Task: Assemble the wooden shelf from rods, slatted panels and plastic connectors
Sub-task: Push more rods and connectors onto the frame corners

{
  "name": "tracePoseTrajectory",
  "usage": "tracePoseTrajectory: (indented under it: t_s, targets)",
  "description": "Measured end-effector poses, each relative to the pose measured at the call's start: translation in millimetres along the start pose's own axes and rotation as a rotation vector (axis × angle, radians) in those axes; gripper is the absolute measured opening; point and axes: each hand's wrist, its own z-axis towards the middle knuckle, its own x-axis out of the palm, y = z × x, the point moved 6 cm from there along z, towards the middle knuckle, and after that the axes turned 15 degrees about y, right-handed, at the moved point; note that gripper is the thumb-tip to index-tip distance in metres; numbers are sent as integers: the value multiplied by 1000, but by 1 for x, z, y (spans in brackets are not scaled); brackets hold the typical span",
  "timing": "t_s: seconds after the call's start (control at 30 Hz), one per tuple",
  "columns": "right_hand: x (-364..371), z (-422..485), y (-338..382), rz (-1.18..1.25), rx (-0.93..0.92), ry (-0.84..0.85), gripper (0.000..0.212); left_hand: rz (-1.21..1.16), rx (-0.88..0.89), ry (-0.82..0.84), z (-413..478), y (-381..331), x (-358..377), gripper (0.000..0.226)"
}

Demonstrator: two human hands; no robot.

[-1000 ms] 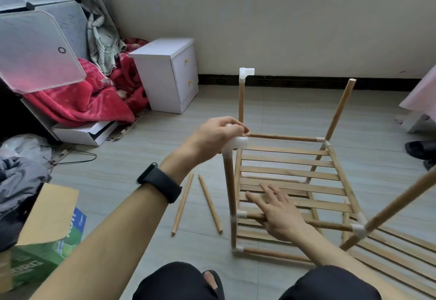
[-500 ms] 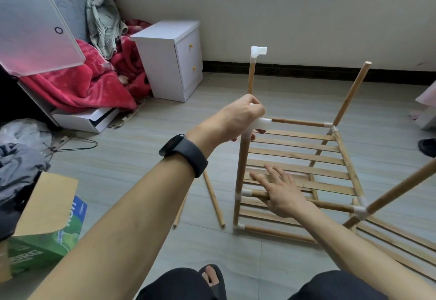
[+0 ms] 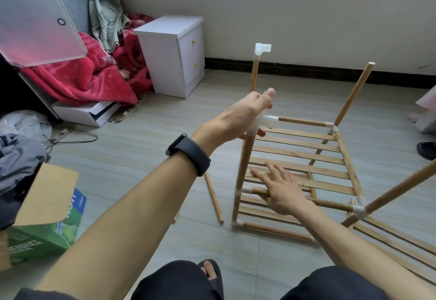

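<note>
The half-built shelf frame stands on the floor at 1 o'clock from the person's knees. The left hand is wrapped from behind round the white connector that caps the near-left upright rod, with the thumb lifted clear. The right hand lies flat with its fingers straight and spread on a cross rod and the slatted panel, at the frame's 7 o'clock corner.

Four uprights show. The far-left rod carries an elbow connector, the far-right rod is bare-ended, and the near-right rod leans out toward 3 o'clock. Six white connectors can be counted. A second slatted panel lies on the floor at 4 o'clock. One loose rod lies just beside the frame at its 9 o'clock.

Open floor runs from the frame to the white cabinet at 11 o'clock and to the wall at 12. A red blanket crowds 10 o'clock. At 8 o'clock sits a green carton. Only the letters "RG" can be read on it, as the rest is cut off or blurred.
</note>
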Motion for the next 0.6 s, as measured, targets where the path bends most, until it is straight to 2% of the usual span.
tracePoseTrajectory:
  t_s: [0.13,0.2,0.33,0.47,0.6]
  targets:
    - [-6,-3,4,0,-8,-8,82,-291,59,-187,-13,31,-28,58]
    - [-9,-3,5,2,-17,-4,81,-301,34,-299,-24,60,-41,56]
    - [-13,1,8,8,-13,-3,80,-217,-228,-439,-49,164,-45,41]
    - [-16,11,12,20,33,-12,85,-144,-565,-431,-96,293,-17,27]
    - [-18,23,21,21,87,-75,84,-10,-874,-218,-151,390,41,30]
